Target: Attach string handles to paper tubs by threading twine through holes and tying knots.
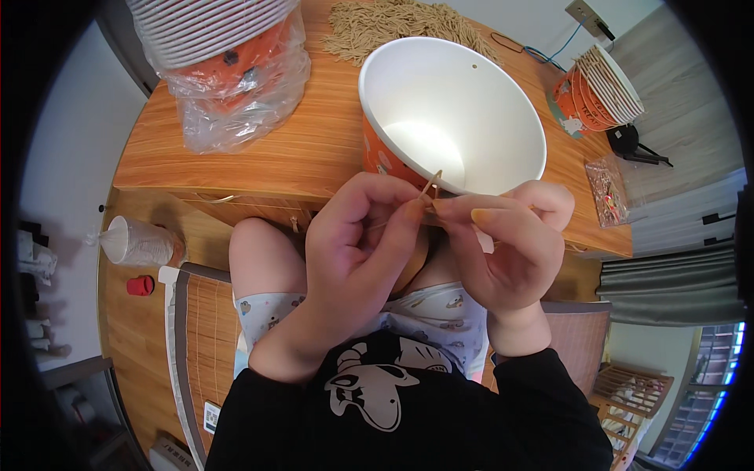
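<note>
Just in front of the near rim of a large paper bucket, my two hands meet, fingertips almost touching. The bucket [491,102] is white inside and orange outside, with a small hole in its far wall. My left hand [353,239] pinches a thin tan cord [428,185] between thumb and forefinger. My right hand [510,239] has its thumb and forefinger closed on the same cord. A short bit of cord sticks up above the fingertips, against the bucket's rim. The rest of the cord is mostly hidden by my fingers.
Behind the bucket lies a heap of tan cords [393,27]. A plastic-wrapped stack of buckets [236,74] stands left on the wooden table [157,161]. At right are a bucket filled with cord handles [577,98], a black object [624,144] and a clear bag of small pieces [606,192].
</note>
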{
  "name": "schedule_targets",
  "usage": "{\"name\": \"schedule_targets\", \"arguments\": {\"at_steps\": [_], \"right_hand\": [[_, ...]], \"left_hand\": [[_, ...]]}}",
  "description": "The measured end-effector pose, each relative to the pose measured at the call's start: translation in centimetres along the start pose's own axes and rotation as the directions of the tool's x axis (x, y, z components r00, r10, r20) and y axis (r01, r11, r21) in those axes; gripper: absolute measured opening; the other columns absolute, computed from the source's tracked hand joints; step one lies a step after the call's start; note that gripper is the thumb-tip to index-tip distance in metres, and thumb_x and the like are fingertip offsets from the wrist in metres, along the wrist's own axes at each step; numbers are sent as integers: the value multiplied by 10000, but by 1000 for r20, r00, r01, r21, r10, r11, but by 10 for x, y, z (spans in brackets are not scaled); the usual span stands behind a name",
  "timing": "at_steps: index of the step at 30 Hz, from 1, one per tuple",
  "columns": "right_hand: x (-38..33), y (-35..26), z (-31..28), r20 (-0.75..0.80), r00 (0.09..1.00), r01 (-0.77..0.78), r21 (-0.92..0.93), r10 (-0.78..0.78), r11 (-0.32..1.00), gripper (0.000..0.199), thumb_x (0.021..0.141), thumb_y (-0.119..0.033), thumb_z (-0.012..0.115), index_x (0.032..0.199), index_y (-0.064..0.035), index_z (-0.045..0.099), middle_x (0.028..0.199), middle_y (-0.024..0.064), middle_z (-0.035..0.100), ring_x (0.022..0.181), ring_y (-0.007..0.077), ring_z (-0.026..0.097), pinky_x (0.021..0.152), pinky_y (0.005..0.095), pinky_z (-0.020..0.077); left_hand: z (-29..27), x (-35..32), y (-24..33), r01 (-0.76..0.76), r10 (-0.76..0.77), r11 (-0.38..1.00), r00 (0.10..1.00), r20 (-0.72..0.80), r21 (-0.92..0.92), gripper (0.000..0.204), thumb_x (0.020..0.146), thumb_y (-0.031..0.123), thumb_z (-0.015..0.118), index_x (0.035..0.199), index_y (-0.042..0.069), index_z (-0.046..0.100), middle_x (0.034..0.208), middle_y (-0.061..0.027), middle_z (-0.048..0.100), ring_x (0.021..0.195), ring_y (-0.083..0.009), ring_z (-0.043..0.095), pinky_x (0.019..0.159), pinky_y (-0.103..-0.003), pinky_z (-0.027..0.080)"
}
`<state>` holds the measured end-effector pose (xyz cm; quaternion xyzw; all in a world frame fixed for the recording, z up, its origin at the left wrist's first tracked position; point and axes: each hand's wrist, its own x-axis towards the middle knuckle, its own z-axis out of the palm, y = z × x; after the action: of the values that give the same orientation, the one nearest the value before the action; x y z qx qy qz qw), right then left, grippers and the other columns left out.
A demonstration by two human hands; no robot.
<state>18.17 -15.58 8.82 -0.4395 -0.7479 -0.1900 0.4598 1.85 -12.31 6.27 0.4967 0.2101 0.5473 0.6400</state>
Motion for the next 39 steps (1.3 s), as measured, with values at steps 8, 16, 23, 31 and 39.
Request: {"name": "schedule_targets", "arguments": {"at_steps": [8,16,23,31,39], "right_hand": [[0,-4,-2,11,999,-44,-42,45,998,298,771,-139,815,1020,-198,663,947,-112,757,822,88,534,823,294,276],[18,1,-1,-27,999,38,-28,-39,999,283,740,-156,791,1002,-192,690,946,-113,755,809,87,526,807,295,286],[38,-2,-2,121,984,123,73,-131,990,334,768,-6,813,1035,-90,632,930,-3,784,837,147,458,766,259,380],[34,-1,-15,130,990,48,62,-56,997,444,744,9,831,1097,-77,576,883,40,778,852,159,478,790,265,404],[16,7,-3,-35,998,48,40,-46,998,245,688,-162,873,882,-141,725,943,-104,765,831,94,541,794,268,323]], "left_hand": [[0,-1,-10,-81,81,994,997,-7,72,67,994,-11,585,1060,-19,596,771,71,555,639,52,395,547,-131,287],[-8,0,-5,-310,338,802,940,40,511,114,900,-5,696,1006,21,664,761,-4,588,587,-38,482,533,-193,376],[-6,3,3,-329,355,781,933,56,530,132,884,7,714,1005,24,665,758,-26,592,574,-60,498,525,-214,399],[-7,3,0,-266,268,904,963,41,334,94,921,-10,672,1004,-4,629,747,32,594,592,17,458,518,-165,348],[-5,5,-1,-252,247,949,968,52,190,77,964,-34,606,1040,-25,594,784,34,617,636,46,473,530,-130,333]]}}
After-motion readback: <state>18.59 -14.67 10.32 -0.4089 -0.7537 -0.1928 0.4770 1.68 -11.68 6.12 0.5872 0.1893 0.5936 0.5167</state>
